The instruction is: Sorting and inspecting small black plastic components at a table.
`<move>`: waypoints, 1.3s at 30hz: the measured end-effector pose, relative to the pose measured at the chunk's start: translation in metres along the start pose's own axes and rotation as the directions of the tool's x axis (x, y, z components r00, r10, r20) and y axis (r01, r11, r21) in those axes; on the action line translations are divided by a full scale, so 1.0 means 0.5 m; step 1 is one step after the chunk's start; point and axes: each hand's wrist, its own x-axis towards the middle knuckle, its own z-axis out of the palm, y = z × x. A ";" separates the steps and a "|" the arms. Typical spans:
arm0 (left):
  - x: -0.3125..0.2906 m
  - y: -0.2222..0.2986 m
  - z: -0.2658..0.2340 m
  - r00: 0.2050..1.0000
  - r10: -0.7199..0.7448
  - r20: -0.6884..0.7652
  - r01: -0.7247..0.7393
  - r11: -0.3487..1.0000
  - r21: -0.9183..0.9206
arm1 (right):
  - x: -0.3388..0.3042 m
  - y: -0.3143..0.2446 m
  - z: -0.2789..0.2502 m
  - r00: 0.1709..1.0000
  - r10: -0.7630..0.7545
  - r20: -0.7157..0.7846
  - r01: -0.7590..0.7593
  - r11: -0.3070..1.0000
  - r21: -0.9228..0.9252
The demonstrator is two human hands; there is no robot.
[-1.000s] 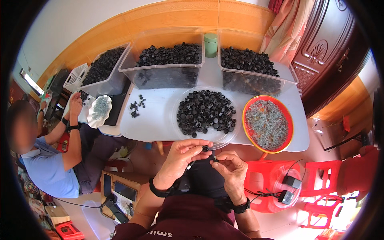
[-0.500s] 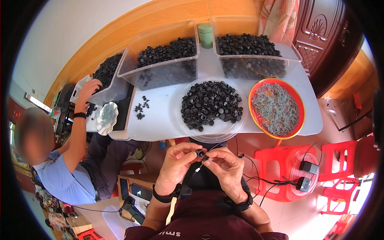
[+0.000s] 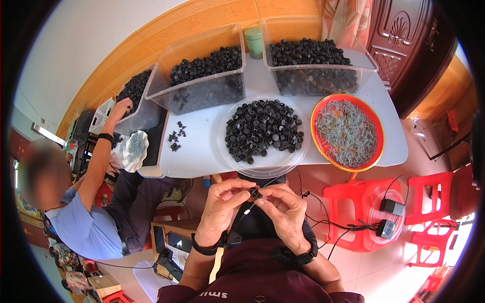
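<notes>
Both hands meet in front of my body, below the table's near edge. My left hand pinches a round black plastic cap between thumb and fingertips. My right hand is closed at the cap's right side, its fingertips on a small dark piece pressed against the cap; the fingers partly hide it. Beyond my hands, a clear round tray holds a heap of similar black caps. To its right, a red bowl with a yellow rim is full of thin silvery metal pieces.
Two clear bins of black parts stand at the table's back, with a green canister between. Small black pieces lie on the table. At left, a co-worker's hand reaches into another bin. Red stools and cables stand right.
The cap and the small dark piece, slightly apart before, are now together between my fingertips. The view has shifted slightly. The co-worker's hand has gone further into the bin.
</notes>
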 end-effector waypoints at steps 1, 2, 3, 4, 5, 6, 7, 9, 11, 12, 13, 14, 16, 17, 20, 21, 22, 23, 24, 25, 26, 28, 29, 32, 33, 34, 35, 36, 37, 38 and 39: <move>0.000 0.000 0.000 1.000 -0.001 0.000 0.001 1.000 0.000 | 0.000 0.000 0.000 1.000 -0.002 -0.002 0.002 1.000 -0.001; 0.000 -0.001 0.000 1.000 0.002 -0.002 -0.002 1.000 0.004 | 0.001 0.001 0.001 1.000 -0.005 -0.004 0.005 1.000 -0.002; 0.000 -0.001 0.000 1.000 0.006 -0.005 -0.006 1.000 0.007 | 0.001 0.001 0.001 1.000 -0.003 -0.003 0.003 1.000 -0.002; 0.000 -0.002 0.000 1.000 0.006 -0.006 -0.006 1.000 0.006 | 0.001 0.001 0.001 1.000 -0.001 -0.005 0.000 1.000 -0.008; 0.001 -0.002 0.001 1.000 0.007 -0.008 -0.007 1.000 0.009 | 0.001 0.001 0.001 1.000 0.002 -0.007 -0.002 1.000 -0.015; 0.001 -0.002 0.001 1.000 0.008 -0.010 -0.008 1.000 0.012 | 0.001 0.001 0.001 1.000 0.004 -0.007 -0.004 1.000 -0.016; 0.001 -0.002 0.001 1.000 0.008 -0.011 -0.008 1.000 0.011 | 0.001 0.002 0.001 1.000 -0.001 -0.011 0.001 1.000 -0.019; -0.002 -0.002 -0.001 1.000 -0.009 -0.026 0.010 0.998 0.063 | -0.001 0.003 0.001 1.000 -0.006 -0.013 0.006 1.000 -0.025; -0.004 0.002 0.004 1.000 0.004 -0.028 -0.001 0.997 0.081 | -0.001 0.005 0.001 1.000 -0.017 -0.014 0.016 0.999 -0.045; -0.004 0.004 0.005 0.999 0.015 -0.029 -0.012 0.995 0.101 | -0.002 0.006 0.002 1.000 -0.015 -0.012 0.015 0.999 -0.046; -0.005 0.004 0.005 0.999 0.015 -0.032 -0.012 0.995 0.100 | -0.003 0.007 0.003 1.000 -0.002 -0.026 0.001 1.000 -0.022; -0.005 0.005 0.004 0.999 0.034 -0.024 -0.031 0.991 0.134 | -0.004 0.008 0.004 0.999 0.011 -0.040 -0.011 1.000 0.001; -0.006 0.005 0.003 0.998 0.053 -0.017 -0.049 0.985 0.166 | -0.005 0.010 0.004 0.999 0.001 -0.037 -0.001 1.000 0.001; -0.006 0.004 0.003 0.998 0.065 -0.015 -0.061 0.981 0.184 | -0.005 0.011 0.004 0.999 -0.010 -0.035 0.010 1.000 0.003; -0.008 0.007 0.005 0.997 0.070 -0.027 -0.063 0.977 0.204 | -0.006 0.010 0.006 0.999 -0.008 -0.041 0.009 1.000 0.015; -0.009 0.008 0.006 0.997 0.063 -0.038 -0.054 0.976 0.209 | -0.005 0.010 0.006 0.999 -0.007 -0.040 0.007 1.000 0.014; -0.009 0.009 0.006 0.997 0.064 -0.039 -0.054 0.977 0.208 | -0.005 0.009 0.006 0.999 -0.006 -0.041 0.007 1.000 0.015; -0.009 0.008 0.005 0.997 0.061 -0.044 -0.051 0.979 0.198 | -0.005 0.010 0.006 0.999 -0.005 -0.040 0.006 1.000 0.016; -0.010 0.008 0.005 0.997 0.058 -0.048 -0.048 0.981 0.188 | -0.005 0.011 0.005 0.999 -0.004 -0.037 0.005 1.000 0.016; -0.010 0.008 0.005 0.997 0.060 -0.050 -0.049 0.981 0.187 | -0.005 0.012 0.005 0.999 -0.005 -0.037 0.006 1.000 0.021; -0.010 0.008 0.005 0.997 0.050 -0.052 -0.039 0.983 0.181 | -0.004 0.012 0.005 0.999 -0.006 -0.036 0.007 1.000 0.026; -0.010 0.008 0.005 0.998 0.042 -0.056 -0.032 0.984 0.175 | -0.005 0.014 0.004 0.999 -0.006 -0.036 0.008 0.999 0.034; -0.010 0.007 0.006 0.998 0.043 -0.055 -0.034 0.985 0.170 | -0.006 0.015 0.004 0.999 -0.007 -0.039 0.008 0.999 0.044; -0.011 0.008 0.009 0.997 0.042 -0.063 -0.031 0.985 0.170 | -0.006 0.015 0.003 0.999 -0.015 -0.037 0.016 0.999 0.032; -0.011 0.009 0.010 0.997 0.037 -0.071 -0.024 0.984 0.175 | -0.005 0.015 0.003 0.999 -0.015 -0.035 0.016 0.999 0.031; -0.010 0.007 0.007 0.997 0.039 -0.072 -0.026 0.984 0.174 | -0.005 0.015 0.003 0.999 -0.022 -0.033 0.023 0.999 0.023; -0.009 0.004 0.003 0.997 0.063 -0.034 -0.055 0.979 0.196 | -0.005 0.015 0.003 0.999 -0.029 -0.030 0.030 0.999 0.014; -0.009 0.002 0.000 0.996 0.086 0.004 -0.085 0.973 0.216 | -0.006 0.015 0.003 0.999 -0.029 -0.027 0.030 0.999 0.014; -0.010 0.003 -0.001 0.996 0.089 0.002 -0.087 0.973 0.215 | -0.007 0.015 0.004 0.999 -0.030 -0.029 0.030 1.000 0.004; -0.011 0.003 -0.001 0.997 0.079 -0.002 -0.076 0.970 0.229 | -0.007 0.015 0.003 0.999 -0.032 -0.032 0.032 0.999 -0.007; -0.011 0.003 -0.002 0.998 0.069 -0.006 -0.065 0.968 0.243 | -0.007 0.015 0.003 0.999 -0.032 -0.028 0.032 0.999 -0.008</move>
